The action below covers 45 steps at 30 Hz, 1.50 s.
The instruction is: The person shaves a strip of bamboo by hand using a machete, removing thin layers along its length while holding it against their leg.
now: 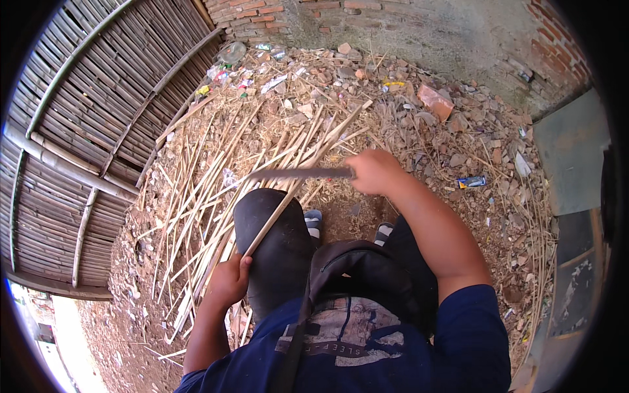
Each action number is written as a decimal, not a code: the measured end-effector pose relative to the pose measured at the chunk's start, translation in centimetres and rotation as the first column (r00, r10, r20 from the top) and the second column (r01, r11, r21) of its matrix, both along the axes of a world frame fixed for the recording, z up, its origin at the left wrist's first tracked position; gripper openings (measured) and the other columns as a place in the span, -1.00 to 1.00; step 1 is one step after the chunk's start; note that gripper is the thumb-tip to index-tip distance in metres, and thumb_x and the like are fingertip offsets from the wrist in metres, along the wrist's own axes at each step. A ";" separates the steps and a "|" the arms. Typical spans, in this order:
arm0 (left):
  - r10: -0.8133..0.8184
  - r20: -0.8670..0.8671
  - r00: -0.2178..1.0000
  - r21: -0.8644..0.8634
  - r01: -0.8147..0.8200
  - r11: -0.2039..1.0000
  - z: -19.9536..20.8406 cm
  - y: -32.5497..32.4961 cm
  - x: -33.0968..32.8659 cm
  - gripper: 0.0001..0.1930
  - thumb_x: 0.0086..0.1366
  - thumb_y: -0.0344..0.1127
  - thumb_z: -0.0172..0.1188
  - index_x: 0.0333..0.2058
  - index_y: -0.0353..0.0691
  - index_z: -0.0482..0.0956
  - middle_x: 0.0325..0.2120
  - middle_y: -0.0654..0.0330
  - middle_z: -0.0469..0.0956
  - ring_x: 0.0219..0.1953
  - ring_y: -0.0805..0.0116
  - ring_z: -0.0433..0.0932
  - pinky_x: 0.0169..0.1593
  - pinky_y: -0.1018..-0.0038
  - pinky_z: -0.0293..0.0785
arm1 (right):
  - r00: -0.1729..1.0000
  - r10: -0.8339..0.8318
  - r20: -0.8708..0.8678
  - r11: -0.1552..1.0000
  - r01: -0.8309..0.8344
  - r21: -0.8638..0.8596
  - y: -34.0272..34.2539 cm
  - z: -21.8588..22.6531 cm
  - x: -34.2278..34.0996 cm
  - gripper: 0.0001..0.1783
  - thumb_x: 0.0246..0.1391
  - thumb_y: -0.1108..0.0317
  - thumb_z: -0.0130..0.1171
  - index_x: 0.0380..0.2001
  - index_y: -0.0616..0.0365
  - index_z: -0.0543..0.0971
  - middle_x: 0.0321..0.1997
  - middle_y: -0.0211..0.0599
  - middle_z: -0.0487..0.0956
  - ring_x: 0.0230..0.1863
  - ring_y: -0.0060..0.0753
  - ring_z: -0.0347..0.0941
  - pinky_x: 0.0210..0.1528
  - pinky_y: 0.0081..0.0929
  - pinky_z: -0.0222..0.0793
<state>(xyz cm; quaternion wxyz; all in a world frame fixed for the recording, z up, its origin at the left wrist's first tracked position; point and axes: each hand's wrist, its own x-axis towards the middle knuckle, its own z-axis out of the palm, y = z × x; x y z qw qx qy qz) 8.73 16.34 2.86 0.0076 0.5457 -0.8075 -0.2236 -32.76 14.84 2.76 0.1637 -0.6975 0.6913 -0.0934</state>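
My left hand (pixel 229 278) is closed round the near end of a long, pale bamboo strip (pixel 283 208), beside my left knee. The strip slants away to the upper right across my dark trouser leg. In my right hand (pixel 375 171) is the handle end of a machete (pixel 301 173), its long dark blade pointing left and a little blurred. Over my left knee the blade crosses the strip; whether it touches cannot be made out. Several split bamboo strips (pixel 196 229) lie in a loose pile on the ground left of and beyond my leg.
A bamboo-slat wall (pixel 105 98) stands at the left, and a worn brick wall (pixel 393 33) at the back. Rubble, shavings and litter cover the ground, with a large broken brick (pixel 436 103) at the far right. Grey panels (pixel 573 154) lean along the right side.
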 end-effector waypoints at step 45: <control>-0.032 -0.113 0.993 0.053 0.038 0.998 -1.9 1.2 2.1 -0.54 0.55 -0.05 -0.12 -0.38 -0.34 0.47 -0.55 -0.25 0.50 -0.41 -0.36 0.50 -0.31 0.01 0.39 | 0.982 -0.046 0.185 0.999 0.046 0.003 -1.1 -2.2 -2.9 -0.67 -0.08 0.25 0.31 -0.20 0.09 0.71 -0.36 -0.07 0.67 -0.28 -0.08 0.64 -0.16 -0.16 0.53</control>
